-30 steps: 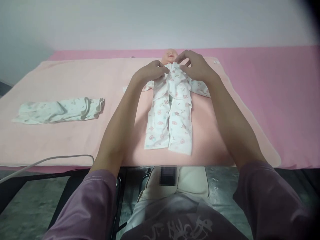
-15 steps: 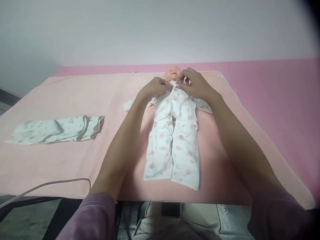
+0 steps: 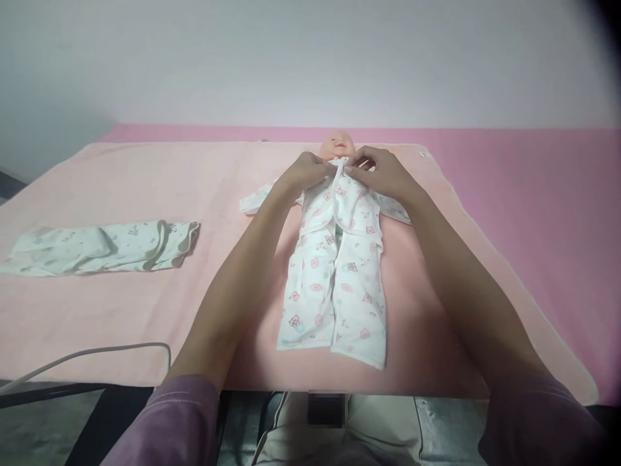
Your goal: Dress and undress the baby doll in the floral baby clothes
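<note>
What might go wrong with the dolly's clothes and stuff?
The left hand and right hand are both at the top of the shirt, so its cloth might bunch up. The right hand is close to the doll's head and might bump it. The cable runs close to the left purple sleeve, which might snag it.

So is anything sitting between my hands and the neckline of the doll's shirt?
Nothing visible is in the way. Your left hand and right hand both have fingertips at the neckline of the shirt, just below the doll's head. The folded cloth lies off to the left, clear of both.
</note>
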`<state>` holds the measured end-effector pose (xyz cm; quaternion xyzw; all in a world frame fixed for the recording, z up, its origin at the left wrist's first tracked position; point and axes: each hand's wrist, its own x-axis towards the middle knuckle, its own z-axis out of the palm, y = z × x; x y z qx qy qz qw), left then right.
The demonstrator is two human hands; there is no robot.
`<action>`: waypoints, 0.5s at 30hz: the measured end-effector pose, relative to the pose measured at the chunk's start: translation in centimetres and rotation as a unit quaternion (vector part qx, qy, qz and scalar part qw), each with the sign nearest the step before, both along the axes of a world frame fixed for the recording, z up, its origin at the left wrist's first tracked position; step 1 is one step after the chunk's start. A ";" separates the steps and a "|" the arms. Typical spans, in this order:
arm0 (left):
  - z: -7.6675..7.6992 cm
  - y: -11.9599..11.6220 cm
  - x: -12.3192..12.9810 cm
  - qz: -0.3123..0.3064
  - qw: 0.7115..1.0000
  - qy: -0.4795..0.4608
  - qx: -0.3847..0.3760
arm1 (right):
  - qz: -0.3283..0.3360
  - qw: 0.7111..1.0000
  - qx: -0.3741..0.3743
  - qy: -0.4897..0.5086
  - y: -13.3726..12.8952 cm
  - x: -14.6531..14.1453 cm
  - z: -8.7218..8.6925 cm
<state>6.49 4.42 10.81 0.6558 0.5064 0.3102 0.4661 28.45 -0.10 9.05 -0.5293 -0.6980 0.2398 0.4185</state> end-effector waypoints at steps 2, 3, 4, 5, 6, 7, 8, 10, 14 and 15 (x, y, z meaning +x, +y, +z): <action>-0.2 0.3 0.1 0.004 1.000 -0.007 -0.010 | -0.012 1.000 0.010 0.008 0.1 -0.3 -0.3; -0.3 0.4 0.1 0.003 1.000 -0.008 -0.013 | -0.017 1.000 0.014 0.014 0.1 -0.5 -0.4; -0.4 0.5 0.1 0.002 1.000 -0.009 -0.017 | -0.021 0.999 0.019 0.021 0.2 -0.6 -0.5; -0.4 0.5 0.1 0.002 1.000 -0.013 -0.021 | -0.023 0.999 0.024 0.027 0.2 -0.6 -0.6; -0.4 0.5 0.1 0.002 0.999 -0.018 -0.027 | -0.023 0.999 0.027 0.032 0.2 -0.6 -0.7; -0.4 0.5 0.0 0.002 0.999 -0.024 -0.031 | -0.021 0.999 0.029 0.036 0.2 -0.6 -0.7; -0.4 0.4 -0.1 0.002 0.999 -0.029 -0.034 | -0.017 0.999 0.028 0.039 0.2 -0.6 -0.7; -0.4 0.3 -0.2 -0.002 0.999 -0.040 -0.034 | -0.010 0.999 0.025 0.045 0.1 -0.5 -0.7; -0.6 0.2 -0.3 -0.004 0.997 -0.067 -0.041 | -0.018 0.997 0.036 0.072 0.3 -0.8 -0.9; -0.6 0.2 -0.3 -0.001 0.997 -0.071 -0.043 | -0.022 0.996 0.041 0.080 0.4 -0.9 -1.0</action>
